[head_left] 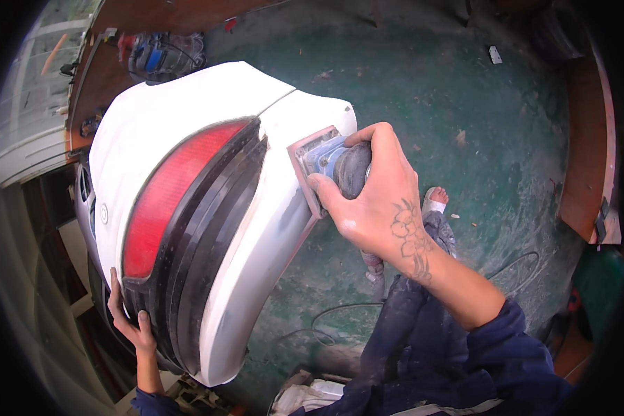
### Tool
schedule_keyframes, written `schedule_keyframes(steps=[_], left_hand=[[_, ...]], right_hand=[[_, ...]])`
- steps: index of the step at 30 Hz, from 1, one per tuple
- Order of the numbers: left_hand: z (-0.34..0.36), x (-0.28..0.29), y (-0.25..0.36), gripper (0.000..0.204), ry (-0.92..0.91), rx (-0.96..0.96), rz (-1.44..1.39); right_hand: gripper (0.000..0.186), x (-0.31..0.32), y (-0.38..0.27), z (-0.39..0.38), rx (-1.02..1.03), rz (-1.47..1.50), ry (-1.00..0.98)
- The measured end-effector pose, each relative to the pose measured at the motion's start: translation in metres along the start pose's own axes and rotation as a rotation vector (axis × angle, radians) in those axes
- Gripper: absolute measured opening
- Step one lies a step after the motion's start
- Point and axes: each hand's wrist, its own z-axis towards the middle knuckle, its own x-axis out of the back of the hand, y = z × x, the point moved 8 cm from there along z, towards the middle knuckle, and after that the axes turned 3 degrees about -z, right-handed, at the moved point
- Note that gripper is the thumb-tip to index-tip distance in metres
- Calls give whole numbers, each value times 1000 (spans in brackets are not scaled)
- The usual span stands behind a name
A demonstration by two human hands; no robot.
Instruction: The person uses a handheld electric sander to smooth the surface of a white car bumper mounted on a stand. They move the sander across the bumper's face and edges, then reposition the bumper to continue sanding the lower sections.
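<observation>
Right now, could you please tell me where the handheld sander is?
In the head view, slightly above and right of centre, the handheld sander is in the right hand, against the white car bumper, right of its red lens.

ok so the right hand (385, 187) is gripping, thumb and fingers curling, right of the red lamp (170, 184), while the left hand (133, 326) is spreading thumb and fingers just below it

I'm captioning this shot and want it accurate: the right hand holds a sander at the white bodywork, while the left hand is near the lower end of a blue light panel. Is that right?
Not quite: the light panel is red, not blue, as the head view shows. The right hand does hold the sander there.
</observation>
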Motion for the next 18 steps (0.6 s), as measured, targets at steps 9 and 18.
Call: schedule_keyframes(steps=[9, 18], left_hand=[[5, -3, 4, 90, 8, -6, -8], [-1, -1, -7, 93, 7, 13, 13]], right_hand=[[58, 0, -1, 25, 2, 4, 48], [54, -5, -26, -1, 141, 86, 25]])
